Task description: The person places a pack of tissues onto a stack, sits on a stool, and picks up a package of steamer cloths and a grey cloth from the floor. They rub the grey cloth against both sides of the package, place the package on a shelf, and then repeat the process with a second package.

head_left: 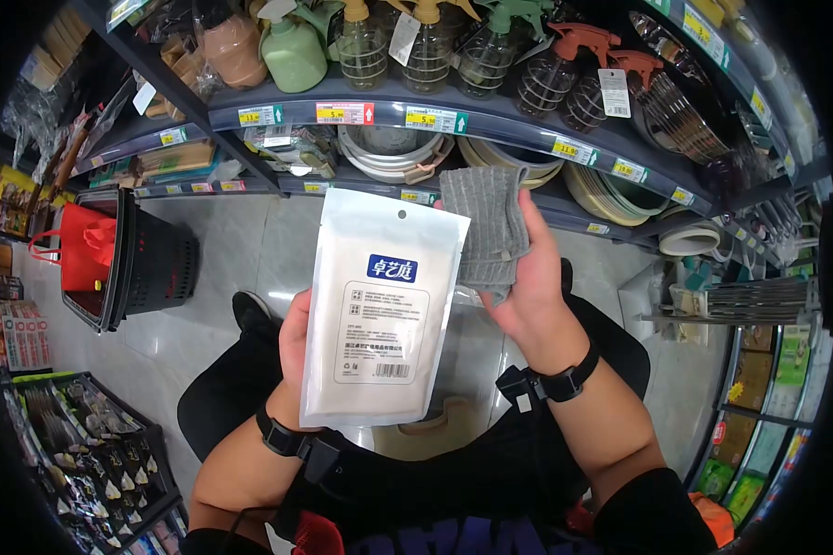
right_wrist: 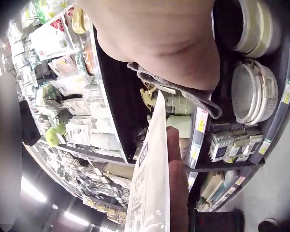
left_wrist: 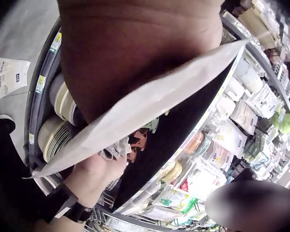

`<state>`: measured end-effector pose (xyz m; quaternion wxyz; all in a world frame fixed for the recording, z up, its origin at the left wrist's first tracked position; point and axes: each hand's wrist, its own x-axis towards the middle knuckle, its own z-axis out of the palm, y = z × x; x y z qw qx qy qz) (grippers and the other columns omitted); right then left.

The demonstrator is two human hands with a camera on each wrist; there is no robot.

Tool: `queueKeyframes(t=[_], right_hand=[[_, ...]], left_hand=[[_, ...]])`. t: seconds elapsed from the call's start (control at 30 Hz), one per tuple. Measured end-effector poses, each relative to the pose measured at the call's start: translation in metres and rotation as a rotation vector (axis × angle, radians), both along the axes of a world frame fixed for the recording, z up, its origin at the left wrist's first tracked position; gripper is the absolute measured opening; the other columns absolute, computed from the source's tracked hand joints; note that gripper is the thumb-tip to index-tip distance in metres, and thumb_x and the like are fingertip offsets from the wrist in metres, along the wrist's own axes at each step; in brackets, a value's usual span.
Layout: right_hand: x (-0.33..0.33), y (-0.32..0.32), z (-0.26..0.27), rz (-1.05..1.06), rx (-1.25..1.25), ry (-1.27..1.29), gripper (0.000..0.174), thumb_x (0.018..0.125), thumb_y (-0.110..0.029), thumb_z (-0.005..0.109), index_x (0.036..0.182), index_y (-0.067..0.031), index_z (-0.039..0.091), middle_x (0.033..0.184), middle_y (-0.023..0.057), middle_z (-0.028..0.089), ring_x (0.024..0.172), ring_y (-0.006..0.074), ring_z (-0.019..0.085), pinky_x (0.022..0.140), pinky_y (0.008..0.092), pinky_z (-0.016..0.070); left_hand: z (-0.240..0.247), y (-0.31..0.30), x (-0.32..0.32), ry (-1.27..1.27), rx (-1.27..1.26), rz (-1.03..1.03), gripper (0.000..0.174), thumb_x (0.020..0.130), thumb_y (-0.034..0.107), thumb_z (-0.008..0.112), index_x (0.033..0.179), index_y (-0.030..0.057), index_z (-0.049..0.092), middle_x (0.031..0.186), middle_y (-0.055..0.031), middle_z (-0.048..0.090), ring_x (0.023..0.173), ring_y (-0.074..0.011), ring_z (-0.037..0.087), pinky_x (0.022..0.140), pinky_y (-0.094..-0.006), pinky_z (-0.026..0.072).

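Note:
My left hand [head_left: 292,344] holds up a flat white plastic package [head_left: 379,305], its printed back with a blue label and barcode turned toward me. Most of that hand is hidden behind the package. The left wrist view catches the package [left_wrist: 130,108] edge-on below the palm. In my right hand [head_left: 533,289] is a folded grey ribbed cloth [head_left: 483,222], gripped along its right side just beside the package's upper right corner. From the right wrist, the cloth [right_wrist: 183,92] shows as a thin grey layer under the hand.
Ahead, a shelf holds spray bottles [head_left: 426,51]; stacked basins [head_left: 393,153] sit on the level below. A black shopping basket [head_left: 162,268] with a red bag stands on the left. Another white package [left_wrist: 9,79] lies on the floor. A rack of packaged goods [head_left: 93,453] is at lower left.

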<state>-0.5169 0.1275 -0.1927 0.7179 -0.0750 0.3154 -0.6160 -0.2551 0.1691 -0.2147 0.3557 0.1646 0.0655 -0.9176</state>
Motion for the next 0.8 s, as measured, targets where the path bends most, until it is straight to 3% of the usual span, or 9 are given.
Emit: queueKeyframes(t=[0.13,0.23,0.33,0.43,0.53,0.63,0.73,0.8], right_hand=[[-0.007,-0.002,0.002,-0.003,-0.035,-0.030,0.066,0.113,-0.054,0.039,0.148,-0.0003,0.055,0.141,0.0242,0.066,0.131,0.0374,0.065,0.116,0.0497,0.0490],[-0.008,-0.003,0.003,-0.013,-0.047,-0.062,0.068,0.112,-0.057,0.039,0.148,-0.0014,0.055,0.141,0.0242,0.065,0.131,0.0380,0.065,0.116,0.0508,0.0494],[-0.010,-0.003,0.004,-0.002,-0.085,-0.064,0.068,0.112,-0.057,0.038,0.148,-0.0015,0.056,0.143,0.0246,0.065,0.131,0.0386,0.065,0.115,0.0516,0.0497],[-0.011,-0.003,0.003,0.006,-0.118,-0.040,0.068,0.112,-0.057,0.039,0.147,-0.0011,0.056,0.141,0.0251,0.066,0.130,0.0381,0.066,0.114,0.0504,0.0507],[-0.011,-0.003,0.003,0.016,-0.111,0.024,0.067,0.112,-0.055,0.040,0.147,-0.0005,0.056,0.137,0.0250,0.068,0.125,0.0365,0.068,0.111,0.0480,0.0525],[-0.009,-0.003,0.004,-0.009,-0.125,0.116,0.065,0.112,-0.053,0.042,0.146,0.0001,0.057,0.133,0.0250,0.070,0.119,0.0344,0.071,0.108,0.0456,0.0545],[-0.009,-0.002,0.003,0.025,-0.095,0.200,0.061,0.111,-0.050,0.047,0.145,0.0001,0.057,0.131,0.0237,0.071,0.116,0.0318,0.072,0.105,0.0433,0.0560],[-0.008,0.000,0.002,0.092,-0.089,0.339,0.057,0.110,-0.044,0.052,0.144,0.0001,0.058,0.130,0.0220,0.072,0.115,0.0298,0.072,0.104,0.0418,0.0563]], left_hand=[[0.006,0.000,-0.001,-0.061,-0.066,-0.017,0.074,0.106,0.052,0.035,0.162,0.0039,0.043,0.159,-0.0230,0.053,0.139,-0.0445,0.059,0.116,-0.0601,0.0478],[0.006,0.001,0.001,-0.028,-0.081,-0.020,0.077,0.104,0.054,0.036,0.164,0.0049,0.041,0.161,-0.0233,0.051,0.141,-0.0464,0.056,0.117,-0.0619,0.0463],[0.009,0.002,0.001,-0.066,-0.076,-0.025,0.086,0.101,0.062,0.040,0.167,0.0077,0.036,0.166,-0.0236,0.044,0.145,-0.0486,0.050,0.117,-0.0664,0.0436],[0.023,-0.006,-0.007,-0.171,-0.316,-0.166,0.104,0.092,0.080,0.048,0.172,0.0185,0.025,0.174,-0.0210,0.028,0.151,-0.0548,0.038,0.118,-0.0764,0.0344],[0.030,-0.003,-0.015,-0.206,-0.222,-0.060,0.108,0.089,0.083,0.051,0.172,0.0197,0.024,0.175,-0.0201,0.027,0.152,-0.0556,0.037,0.119,-0.0787,0.0297],[0.030,-0.002,-0.015,-0.175,-0.190,-0.025,0.109,0.088,0.085,0.050,0.172,0.0196,0.024,0.174,-0.0193,0.029,0.153,-0.0549,0.035,0.123,-0.0772,0.0259],[0.016,-0.003,-0.005,0.018,-0.277,-0.027,0.091,0.098,0.069,0.043,0.171,0.0157,0.028,0.171,-0.0221,0.034,0.152,-0.0494,0.041,0.123,-0.0636,0.0366],[0.015,-0.014,-0.009,-0.149,-0.284,0.008,0.085,0.101,0.063,0.043,0.169,0.0149,0.031,0.170,-0.0216,0.035,0.150,-0.0419,0.045,0.121,-0.0565,0.0404]])
